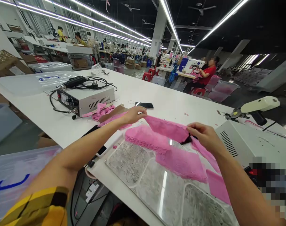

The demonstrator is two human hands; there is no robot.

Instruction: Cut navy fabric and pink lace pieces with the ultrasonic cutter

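Note:
A pink fabric strip (pixel 167 128) stretches between my two hands, raised a little over the work area. My left hand (pixel 135 115) pinches its left end, and my right hand (pixel 203 133) grips the right end between thumb and fingers. A small black piece (pixel 187 139) shows just below my right fingertips; I cannot tell what it is. Under the strip lies a layered stack of pink fabric pieces (pixel 147 138), with a second pink stack (pixel 182 164) nearer me. Both rest on a clear panel (pixel 152 191) with rounded sections. More pink fabric (pixel 218 186) lies by my right forearm.
A grey control box (pixel 93 99) with a cabled black handheld tool (pixel 74 81) stands at left, beside crumpled pink fabric (pixel 103 111). A phone (pixel 144 105) lies beyond my left hand. Another metal box (pixel 248 144) and a cream-coloured cutter (pixel 258 106) are at right. A co-worker in red (pixel 209 73) sits beyond.

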